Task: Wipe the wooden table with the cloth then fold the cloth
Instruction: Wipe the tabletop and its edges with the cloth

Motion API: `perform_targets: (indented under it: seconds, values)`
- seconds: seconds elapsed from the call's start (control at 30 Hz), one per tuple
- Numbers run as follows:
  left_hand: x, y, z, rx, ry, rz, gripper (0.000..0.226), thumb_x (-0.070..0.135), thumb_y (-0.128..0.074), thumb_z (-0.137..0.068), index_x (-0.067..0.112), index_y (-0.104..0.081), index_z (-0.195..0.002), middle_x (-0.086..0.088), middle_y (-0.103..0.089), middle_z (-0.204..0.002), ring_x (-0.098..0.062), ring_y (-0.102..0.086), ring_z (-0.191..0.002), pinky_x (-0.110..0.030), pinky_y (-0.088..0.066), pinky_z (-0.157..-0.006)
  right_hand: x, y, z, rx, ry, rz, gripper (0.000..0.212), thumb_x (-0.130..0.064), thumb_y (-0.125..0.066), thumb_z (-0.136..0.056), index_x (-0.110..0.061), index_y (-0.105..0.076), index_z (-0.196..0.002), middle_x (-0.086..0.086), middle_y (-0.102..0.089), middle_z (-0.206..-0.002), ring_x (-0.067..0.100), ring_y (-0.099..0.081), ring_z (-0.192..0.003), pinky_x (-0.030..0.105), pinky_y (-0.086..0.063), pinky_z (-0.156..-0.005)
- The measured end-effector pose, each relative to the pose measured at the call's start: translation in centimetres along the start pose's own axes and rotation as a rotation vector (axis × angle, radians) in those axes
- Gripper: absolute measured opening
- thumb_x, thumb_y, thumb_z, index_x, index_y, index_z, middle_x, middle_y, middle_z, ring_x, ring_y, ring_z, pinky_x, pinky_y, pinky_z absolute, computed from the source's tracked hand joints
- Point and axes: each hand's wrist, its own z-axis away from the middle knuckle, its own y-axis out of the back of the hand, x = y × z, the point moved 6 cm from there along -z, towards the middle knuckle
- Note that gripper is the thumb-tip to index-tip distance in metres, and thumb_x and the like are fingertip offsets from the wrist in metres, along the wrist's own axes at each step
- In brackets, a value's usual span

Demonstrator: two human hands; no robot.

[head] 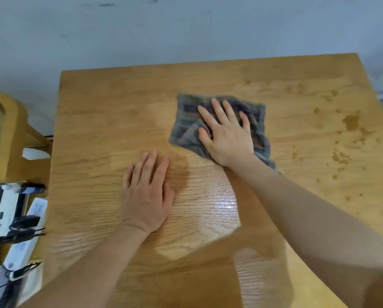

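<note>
Grey checked cloth (pixel 187 130) lies spread and slightly rumpled on the far middle of the light wooden tabletop (pixel 119 121), seen from the head camera. My right hand (pixel 226 134) lies flat on it, fingers (pixel 217 110) straight and spread, pressing the fabric down rather than gripping it; I judge this gives broad contact for wiping. The right arm reaches forward and leftward across the board. My left hand (pixel 146 192) rests palm-down on bare wood nearer me, fingers straight and close together, likely bracing. Brownish wet spots (pixel 350 121) sit right of the cloth, well apart, unwiped.
</note>
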Motion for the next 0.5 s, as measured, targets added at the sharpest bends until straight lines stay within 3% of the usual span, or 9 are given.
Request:
perform_targets:
  seconds: [0.07,0.13,0.33,0.43,0.5]
  values:
    - [-0.2,0.0,-0.1,-0.001,-0.007,0.006,0.053,0.032,-0.038,-0.089,0.017,-0.044,-0.140,-0.010,-0.039,-0.150,-0.026,-0.031,-0.141,-0.049,-0.024,-0.114,-0.8,0.2,-2.7,-0.006,-0.081,-0.018,0.055,-0.053,-0.020,-0.099,-0.041,-0.017,-0.152,-0.006,-0.008,-0.164,0.018,-0.003,-0.151,0.053,-0.005,-0.119]
    - [-0.2,0.0,0.0,-0.014,-0.017,0.021,0.053,0.032,-0.038,-0.089,0.018,-0.044,-0.140,-0.010,-0.039,-0.150,-0.026,-0.031,-0.141,-0.049,-0.024,-0.114,-1.5,-0.3,0.3,0.012,-0.075,-0.034,0.054,-0.050,-0.019,-0.101,-0.039,-0.017,-0.153,-0.006,-0.008,-0.164,0.018,-0.002,-0.151,0.053,-0.006,-0.119]
    - [-0.3,0.0,0.1,-0.042,-0.015,0.039,0.052,0.037,-0.032,-0.092,0.022,-0.042,-0.141,-0.008,-0.037,-0.151,-0.025,-0.027,-0.142,-0.047,-0.019,-0.115,-0.7,-3.0,22.9,-0.091,0.151,0.073,0.054,-0.044,-0.032,-0.101,-0.033,-0.024,-0.153,-0.003,-0.017,-0.162,0.017,-0.009,-0.151,0.051,-0.022,-0.115]
    - [-0.2,0.1,0.0,-0.061,-0.023,0.042,0.054,0.037,-0.030,-0.091,0.020,-0.042,-0.141,-0.010,-0.036,-0.151,-0.027,-0.026,-0.142,-0.051,-0.021,-0.115,1.2,-3.1,23.2,-0.172,0.334,0.123,0.054,-0.046,-0.032,-0.100,-0.033,-0.026,-0.153,-0.003,-0.020,-0.162,0.018,-0.013,-0.150,0.047,-0.020,-0.116]
    - [-0.2,0.2,-0.1,-0.067,-0.017,0.043,0.055,0.037,-0.030,-0.091,0.021,-0.042,-0.142,-0.011,-0.036,-0.151,-0.028,-0.026,-0.142,-0.052,-0.021,-0.114,2.0,-2.4,20.1,-0.152,0.278,0.104,0.055,-0.048,-0.030,-0.100,-0.036,-0.024,-0.153,-0.006,-0.017,-0.162,0.015,-0.009,-0.150,0.046,-0.018,-0.117]
